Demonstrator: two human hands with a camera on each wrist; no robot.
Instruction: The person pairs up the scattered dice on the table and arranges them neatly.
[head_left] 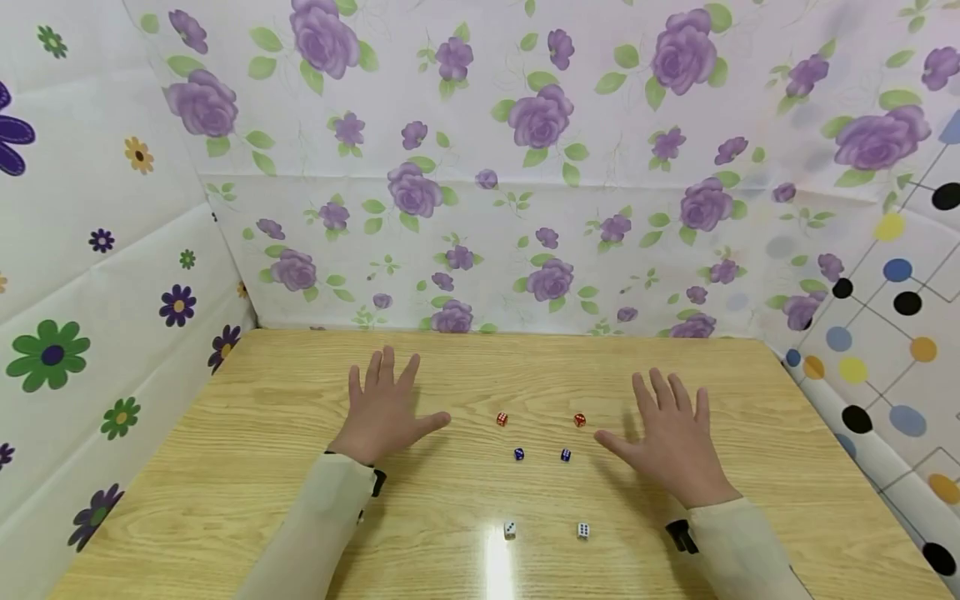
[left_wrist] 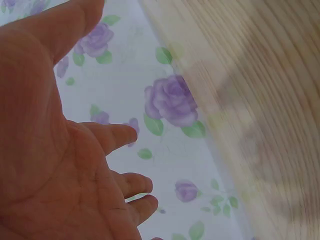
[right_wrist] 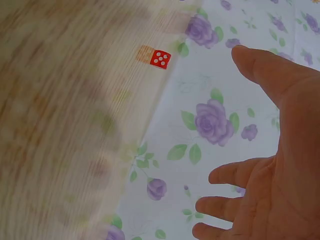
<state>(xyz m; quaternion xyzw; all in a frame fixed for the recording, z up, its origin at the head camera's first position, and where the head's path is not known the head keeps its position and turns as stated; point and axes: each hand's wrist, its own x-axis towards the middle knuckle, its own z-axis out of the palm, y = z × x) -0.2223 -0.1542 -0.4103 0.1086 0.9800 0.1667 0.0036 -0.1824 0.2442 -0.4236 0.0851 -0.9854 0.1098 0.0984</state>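
1. I see a wooden table, with a purple-flower cloth going up just behind its back edge. A daisy cloth runs along the left edge and a dotted cloth along the right edge.
2. There is a wide piece of wood between the left hand and the left edge. The right hand has wood between it and the right edge too.
3. Both hands hold nothing. Their fingers are spread wide.
4. I count six dice: two red dice, two blue dice and two white dice.
5. The red ones sit farthest back, one near each thumb. The blue ones sit closer together in the middle. The white ones sit nearest the person, between the arms.
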